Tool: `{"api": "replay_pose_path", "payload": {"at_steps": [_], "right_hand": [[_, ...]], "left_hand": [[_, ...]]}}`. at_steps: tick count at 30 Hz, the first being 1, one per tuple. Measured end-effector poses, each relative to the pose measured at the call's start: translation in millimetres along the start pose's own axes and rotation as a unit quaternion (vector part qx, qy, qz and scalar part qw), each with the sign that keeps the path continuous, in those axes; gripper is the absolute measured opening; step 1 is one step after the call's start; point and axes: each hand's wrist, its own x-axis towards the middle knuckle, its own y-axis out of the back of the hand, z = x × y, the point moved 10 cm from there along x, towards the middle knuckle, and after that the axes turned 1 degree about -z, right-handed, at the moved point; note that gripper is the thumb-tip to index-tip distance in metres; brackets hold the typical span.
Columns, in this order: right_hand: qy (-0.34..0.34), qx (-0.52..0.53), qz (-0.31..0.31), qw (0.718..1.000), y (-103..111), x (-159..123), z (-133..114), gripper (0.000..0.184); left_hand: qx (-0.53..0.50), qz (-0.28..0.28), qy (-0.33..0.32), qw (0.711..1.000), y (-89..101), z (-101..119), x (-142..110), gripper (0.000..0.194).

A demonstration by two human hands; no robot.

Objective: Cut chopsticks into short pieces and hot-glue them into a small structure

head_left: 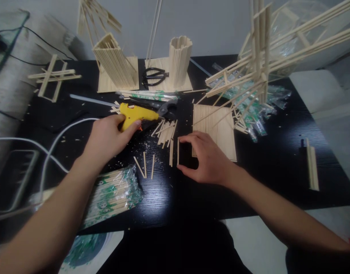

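Left grip (pixel 110 133) wrapped round yellow glue gun (pixel 130 116). Right grip (pixel 207 158) clamped on short stick (pixel 178 151), finger at one end, thumb at other. Pile of little sticks (pixel 167 134) between both grips, on black surface (pixel 177 205). Three loose sticks (pixel 144 164) left of right grip. Flat stick board (pixel 220 139) partly hidden by right grip. Bag of sticks (pixel 114 192) below left grip.

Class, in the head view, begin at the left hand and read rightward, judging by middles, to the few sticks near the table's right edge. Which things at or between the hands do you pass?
Left hand → yellow glue gun → loose pile of short sticks → short stick → right hand holding it → few sticks.
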Motion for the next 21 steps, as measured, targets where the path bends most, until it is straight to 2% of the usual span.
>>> {"api": "replay_pose_path", "payload": {"at_steps": [3, 6, 9, 13, 15, 16, 19, 21], "right_hand": [[0.008, -0.003, -0.012, 1.0, -4, 0, -1, 0.059], [0.005, 0.001, -0.021, 1.0, -7, 0, -1, 0.06], [0.003, 0.004, -0.022, 1.0, -8, 0, -1, 0.062], [0.006, 0.0, -0.027, 1.0, -10, 0, -2, 0.058], [0.016, -0.004, -0.028, 0.999, -11, 0, -3, 0.054], [0.021, -0.007, -0.026, 0.999, -10, 0, -4, 0.053], [0.028, -0.015, -0.016, 0.999, -8, 1, -6, 0.051], [0.024, -0.015, -0.012, 1.0, -7, 1, -5, 0.05]], "left_hand": [[0.017, -0.021, 0.006, 1.0, -5.1, 0, 0, 0.046], [0.04, -0.014, -0.011, 0.999, -6.7, 5, -2, 0.046], [0.059, 0.023, -0.042, 0.997, -4.3, 10, -6, 0.045], [0.057, 0.119, -0.086, 0.988, 10.9, 20, -18, 0.032], [0.047, 0.135, -0.158, 0.977, 11.9, 36, -26, 0.026], [0.036, 0.121, -0.21, 0.969, 7.9, 48, -31, 0.023], [-0.018, 0.039, -0.364, 0.931, -12.6, 82, -50, 0.02], [-0.021, -0.004, -0.42, 0.907, -26.0, 95, -61, 0.025]]}}
